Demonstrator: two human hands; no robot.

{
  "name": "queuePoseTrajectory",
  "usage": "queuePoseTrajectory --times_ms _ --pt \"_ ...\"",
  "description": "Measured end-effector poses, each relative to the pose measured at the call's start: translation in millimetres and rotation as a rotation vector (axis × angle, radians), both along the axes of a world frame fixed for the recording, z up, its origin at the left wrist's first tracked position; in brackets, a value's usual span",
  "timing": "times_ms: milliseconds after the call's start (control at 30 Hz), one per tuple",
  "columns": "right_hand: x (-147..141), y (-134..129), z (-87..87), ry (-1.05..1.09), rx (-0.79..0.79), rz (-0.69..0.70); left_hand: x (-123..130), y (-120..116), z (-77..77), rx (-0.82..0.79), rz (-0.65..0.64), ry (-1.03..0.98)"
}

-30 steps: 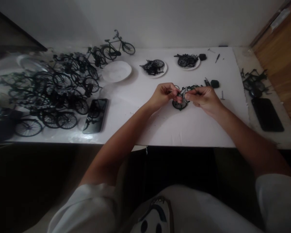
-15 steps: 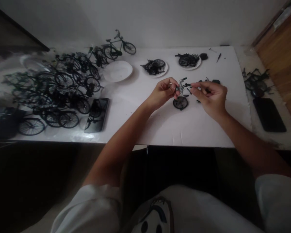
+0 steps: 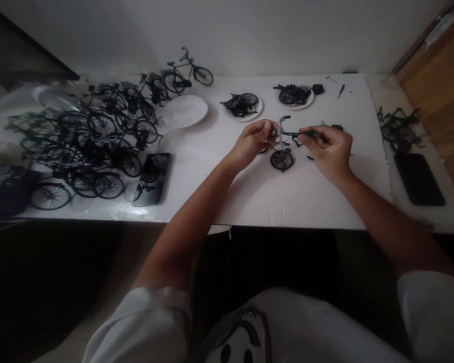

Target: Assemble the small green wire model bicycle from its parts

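Since 1 second ago, our right hand (image 3: 327,146) has moved farther from our left hand (image 3: 254,141), and the silver handlebar (image 3: 280,130) shows between them. Nearest to us, the black spoked wheel (image 3: 282,160) is just below the handlebar; whether they are joined, we cannot tell. It could tip or catch if the handlebar is pulled quickly. Our left fingers are closed on the handlebar, at its left side. Our right fingers pinch a thin dark rod (image 3: 290,133), green near the fingertips, reaching to the handlebar. If we push it at a slant, it could slip, because only fingertips hold both pieces. Farther, 2 plates (image 3: 260,112) carry bicycle parts (image 3: 239,105); a careless knuckle could knock the closer plate and scatter them.
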State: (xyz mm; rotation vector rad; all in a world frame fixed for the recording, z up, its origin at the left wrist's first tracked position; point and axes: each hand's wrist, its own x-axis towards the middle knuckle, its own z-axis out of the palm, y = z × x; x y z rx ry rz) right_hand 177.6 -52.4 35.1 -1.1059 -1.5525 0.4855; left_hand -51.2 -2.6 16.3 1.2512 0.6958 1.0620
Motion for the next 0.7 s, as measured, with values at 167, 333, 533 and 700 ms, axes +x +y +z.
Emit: queuePoseTrajectory --times_ms 167,333,533,700 --pt "-1 -4 6.4 0.009 -0.087 -0.005 3 -4 0.3 0.123 0.011 0.05" --pt "-6 -7 8.6 0.054 -0.139 0.043 6 -9 0.6 0.181 0.026 0.081" --pt "-7 -7 4.7 0.028 -0.165 0.061 7 -10 5.4 0.149 0.032 0.116" --pt "-11 -9 7.5 0.054 -0.166 0.084 9 -9 4.5 0.097 0.03 0.085"
